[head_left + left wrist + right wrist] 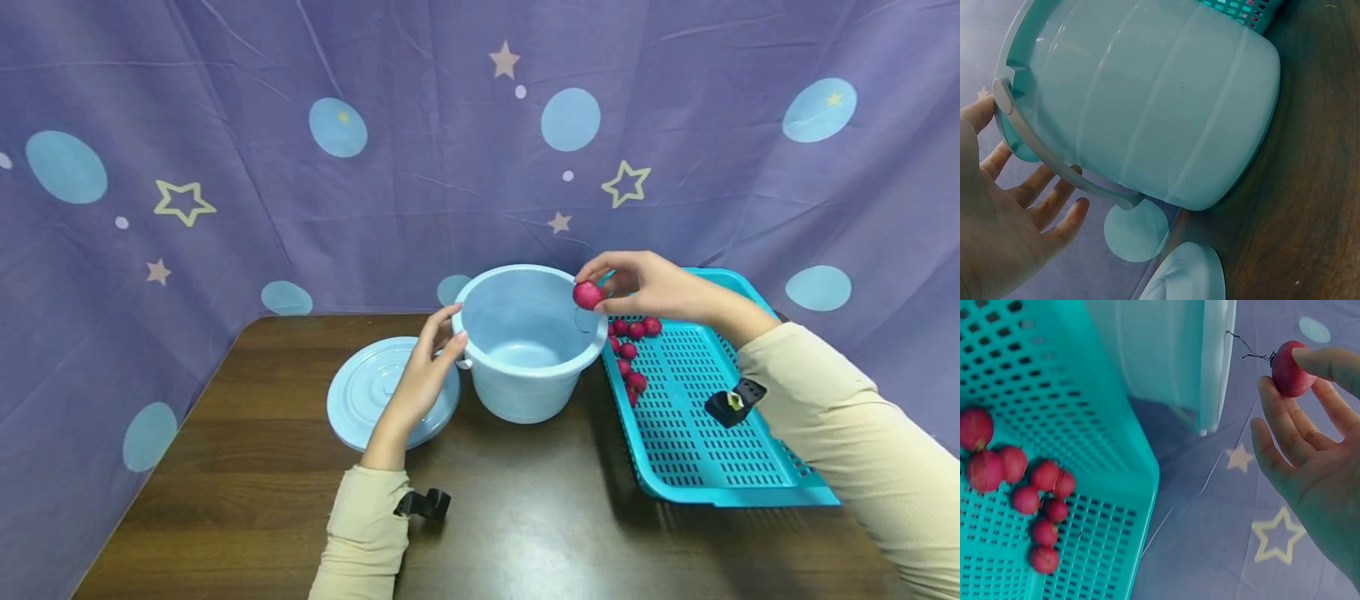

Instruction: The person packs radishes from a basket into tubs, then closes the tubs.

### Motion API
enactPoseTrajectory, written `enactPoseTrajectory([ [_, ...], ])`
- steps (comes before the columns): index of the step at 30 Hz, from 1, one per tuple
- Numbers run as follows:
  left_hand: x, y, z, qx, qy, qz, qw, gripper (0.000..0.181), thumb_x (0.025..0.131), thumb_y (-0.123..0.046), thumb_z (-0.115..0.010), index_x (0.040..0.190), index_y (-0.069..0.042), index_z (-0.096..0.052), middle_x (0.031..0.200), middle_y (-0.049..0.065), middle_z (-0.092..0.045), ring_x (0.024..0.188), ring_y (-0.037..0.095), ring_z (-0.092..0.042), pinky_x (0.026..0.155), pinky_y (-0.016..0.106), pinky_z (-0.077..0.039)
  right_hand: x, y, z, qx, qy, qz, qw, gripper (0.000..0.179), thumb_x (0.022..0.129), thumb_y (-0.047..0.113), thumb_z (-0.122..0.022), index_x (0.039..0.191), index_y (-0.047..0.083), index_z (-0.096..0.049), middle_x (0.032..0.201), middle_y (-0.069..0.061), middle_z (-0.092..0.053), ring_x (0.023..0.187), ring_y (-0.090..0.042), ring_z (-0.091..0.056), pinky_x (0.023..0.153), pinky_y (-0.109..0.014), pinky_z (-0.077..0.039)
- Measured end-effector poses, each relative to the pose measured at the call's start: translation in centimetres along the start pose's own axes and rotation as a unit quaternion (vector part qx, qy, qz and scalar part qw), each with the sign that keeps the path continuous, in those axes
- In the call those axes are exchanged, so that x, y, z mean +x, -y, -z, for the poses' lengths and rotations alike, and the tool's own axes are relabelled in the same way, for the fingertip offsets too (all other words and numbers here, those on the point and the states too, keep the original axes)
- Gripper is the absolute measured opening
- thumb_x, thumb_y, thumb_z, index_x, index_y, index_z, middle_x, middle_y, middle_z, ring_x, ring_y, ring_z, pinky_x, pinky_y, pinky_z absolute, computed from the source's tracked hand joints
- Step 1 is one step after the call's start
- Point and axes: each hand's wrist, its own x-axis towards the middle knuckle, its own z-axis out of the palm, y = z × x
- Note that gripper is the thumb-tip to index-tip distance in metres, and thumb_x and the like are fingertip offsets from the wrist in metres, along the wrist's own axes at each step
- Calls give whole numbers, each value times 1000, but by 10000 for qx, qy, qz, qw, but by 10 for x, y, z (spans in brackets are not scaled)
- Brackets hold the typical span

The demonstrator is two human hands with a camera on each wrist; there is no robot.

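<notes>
A light-blue plastic bucket (525, 392) stands upright on the table, its inside showing only the bare bottom. Thumb and fingertips of my left hand (420, 375) touch the bucket's left rim; the left wrist view shows its other fingers spread beside the grey carrying handle (1044, 153). Above the right part of the rim, my right hand (641, 283) pinches a round red radish (588, 295) between thumb and fingers. A thin dark root (1247, 347) trails from this radish toward the rim in the right wrist view.
Right of the bucket lies a turquoise slotted basket (720, 496), with several radishes (636, 382) gathered along its left side. A round light-blue lid (352, 400) rests flat on the brown wooden table (247, 467), left of the bucket. Behind hangs a purple patterned cloth (450, 150).
</notes>
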Motion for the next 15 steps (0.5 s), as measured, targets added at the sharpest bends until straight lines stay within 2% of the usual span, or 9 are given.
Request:
enactPoseTrajectory([
  [7,0,0,0,-20,29,-53,10000,49,104,-30,-52,150,-22,-38,143,15,-47,132,27,-44,107,53,-35,13,5,-15,143,379,99,9991,38,90,5,-69,128,8,-61,119,-8,-63,100,-26,-65,81,-39,-56],
  [15,0,0,0,-11,22,4,10000,48,104,-32,-52,149,-25,-39,143,12,-47,132,26,-43,107,53,-35,16,5,-33,7,735,77,9973,38,89,7,-71,125,11,-63,118,-5,-64,102,-25,-63,82,-38,-55],
])
